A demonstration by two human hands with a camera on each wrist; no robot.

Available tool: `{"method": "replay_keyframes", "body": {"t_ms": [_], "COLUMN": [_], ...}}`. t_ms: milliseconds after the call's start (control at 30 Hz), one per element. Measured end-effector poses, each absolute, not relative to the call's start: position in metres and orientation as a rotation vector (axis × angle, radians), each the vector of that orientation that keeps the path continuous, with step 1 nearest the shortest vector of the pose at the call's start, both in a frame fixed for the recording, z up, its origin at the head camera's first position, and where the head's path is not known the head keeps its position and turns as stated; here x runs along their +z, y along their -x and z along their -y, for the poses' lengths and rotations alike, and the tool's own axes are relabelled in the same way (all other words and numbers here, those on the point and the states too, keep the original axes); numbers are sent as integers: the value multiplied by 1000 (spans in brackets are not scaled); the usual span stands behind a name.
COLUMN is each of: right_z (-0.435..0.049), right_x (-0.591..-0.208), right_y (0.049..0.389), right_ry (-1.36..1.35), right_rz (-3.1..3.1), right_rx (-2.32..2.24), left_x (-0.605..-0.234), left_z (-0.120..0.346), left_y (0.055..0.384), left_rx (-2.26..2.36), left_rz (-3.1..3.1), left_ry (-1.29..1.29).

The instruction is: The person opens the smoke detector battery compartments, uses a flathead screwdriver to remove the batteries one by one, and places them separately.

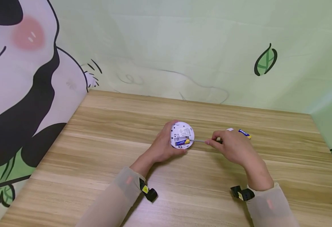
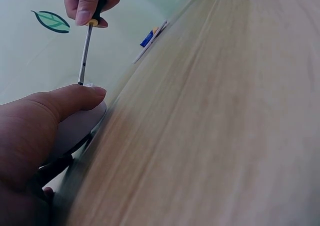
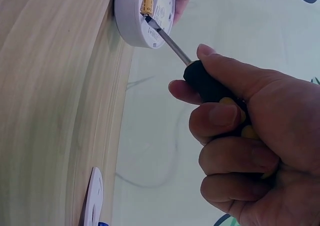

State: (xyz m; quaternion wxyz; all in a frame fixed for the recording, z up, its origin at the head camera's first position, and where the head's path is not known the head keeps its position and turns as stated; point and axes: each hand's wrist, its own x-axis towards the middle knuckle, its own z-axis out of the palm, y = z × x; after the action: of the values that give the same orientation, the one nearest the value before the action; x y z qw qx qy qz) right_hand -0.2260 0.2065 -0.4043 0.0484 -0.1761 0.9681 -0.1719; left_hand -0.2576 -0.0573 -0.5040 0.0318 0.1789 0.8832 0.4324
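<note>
My left hand [image 1: 166, 146] grips a round white battery-powered device [image 1: 182, 128], perhaps a smoke detector, by its rim, tilted with its back toward the head camera. In its open compartment lies one blue and yellow battery [image 1: 182, 142], next to a bare slot. A screwdriver [image 3: 212, 89] with a black and yellow handle is in my right hand [image 1: 234, 146], fingers curled round the handle and thumb along it. The flat metal tip meets the battery's yellow end at the compartment's edge in the right wrist view.
A second blue and yellow battery [image 1: 244, 133] lies on the wooden table [image 1: 120, 116] beyond my right hand. Beside it is a flat white plate [image 3: 93, 198], partly hidden by that hand in the head view. A printed wall [image 1: 166, 47] stands behind the table.
</note>
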Motion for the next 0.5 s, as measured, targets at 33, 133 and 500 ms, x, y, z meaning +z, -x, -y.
{"method": "replay_keyframes", "body": {"t_ms": [33, 133, 500], "right_z": [-206, -206, -206], "right_x": [-404, -405, -403], "right_y": [226, 226, 224], "right_ry": [539, 552, 534], "right_rz": [-2952, -2958, -2955], "right_rx": [-524, -525, -498], "left_x": [-504, -503, -502], "left_z": [57, 57, 57], "left_y": [257, 257, 256], "left_rx": [1331, 1333, 1334], "left_rz": [-2719, -2717, -2711], "left_ry": [-547, -534, -538]}}
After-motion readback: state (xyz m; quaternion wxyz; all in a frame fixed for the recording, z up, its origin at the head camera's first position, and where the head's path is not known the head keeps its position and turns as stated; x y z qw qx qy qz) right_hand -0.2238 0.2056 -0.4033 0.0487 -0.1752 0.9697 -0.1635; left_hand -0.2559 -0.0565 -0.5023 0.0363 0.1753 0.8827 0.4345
